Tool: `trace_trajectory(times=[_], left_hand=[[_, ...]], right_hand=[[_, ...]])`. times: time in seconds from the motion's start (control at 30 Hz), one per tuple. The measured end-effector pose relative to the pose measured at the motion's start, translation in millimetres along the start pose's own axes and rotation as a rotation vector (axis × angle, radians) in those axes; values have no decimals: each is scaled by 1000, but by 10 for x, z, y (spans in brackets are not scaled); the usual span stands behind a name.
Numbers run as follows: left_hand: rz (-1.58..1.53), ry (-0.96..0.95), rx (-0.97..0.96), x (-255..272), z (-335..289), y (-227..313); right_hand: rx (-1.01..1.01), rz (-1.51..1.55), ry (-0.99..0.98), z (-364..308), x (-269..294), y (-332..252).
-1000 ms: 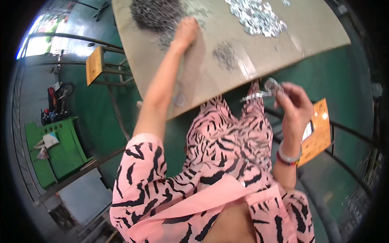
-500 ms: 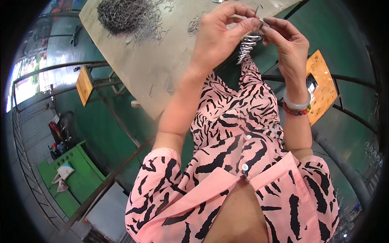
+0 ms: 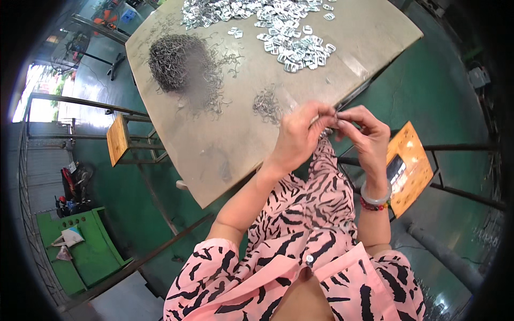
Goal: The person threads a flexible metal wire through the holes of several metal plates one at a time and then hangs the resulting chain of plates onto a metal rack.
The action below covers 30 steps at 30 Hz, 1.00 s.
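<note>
Above my lap, by the table's near right edge, my left hand (image 3: pixel 301 136) and my right hand (image 3: pixel 368 138) meet at the fingertips. Both are closed in a pinch round small metal pieces, mostly hidden by the fingers. Just under the left fingertips, a bit of the hanging string of silver metal pieces (image 3: pixel 326 132) shows; my left hand covers the rest. Closest to my left hand on the table lies a small pile of bent wire hooks (image 3: pixel 266 105).
The tan table (image 3: pixel 160 123) bears a large dark heap of wire hooks (image 3: pixel 171 64) and many scattered silver buckles (image 3: pixel 292 43). To the right stands a wooden stool (image 3: pixel 415 171) with a phone (image 3: pixel 396 170) on it. Another stool (image 3: pixel 116 142) stands left.
My view has tilted up, so more table and the silver buckles show. My hands appear lower, fingertips closer together. The string of silver pieces, plainly visible before, is mostly hidden.
</note>
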State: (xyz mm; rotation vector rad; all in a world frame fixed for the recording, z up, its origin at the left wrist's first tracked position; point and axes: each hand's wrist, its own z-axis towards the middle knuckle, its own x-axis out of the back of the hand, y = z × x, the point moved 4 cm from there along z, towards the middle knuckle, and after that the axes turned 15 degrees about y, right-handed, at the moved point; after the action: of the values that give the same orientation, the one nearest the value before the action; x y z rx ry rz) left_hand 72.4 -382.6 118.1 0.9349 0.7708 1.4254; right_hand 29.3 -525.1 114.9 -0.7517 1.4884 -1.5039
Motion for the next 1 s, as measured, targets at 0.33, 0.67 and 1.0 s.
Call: trace_trajectory(times=[0.33,0.67,1.0], left_hand=[[-61,-25,4,-4,-142,-135],[-163,1,21,38,-168,-33],[-105,19,4,82,-145,-61]], right_hand=[[-59,-495,-72,1656,-356,1099],[303,-803,69,1718,-82,1413],[32,-194,56,110,-66,10]])
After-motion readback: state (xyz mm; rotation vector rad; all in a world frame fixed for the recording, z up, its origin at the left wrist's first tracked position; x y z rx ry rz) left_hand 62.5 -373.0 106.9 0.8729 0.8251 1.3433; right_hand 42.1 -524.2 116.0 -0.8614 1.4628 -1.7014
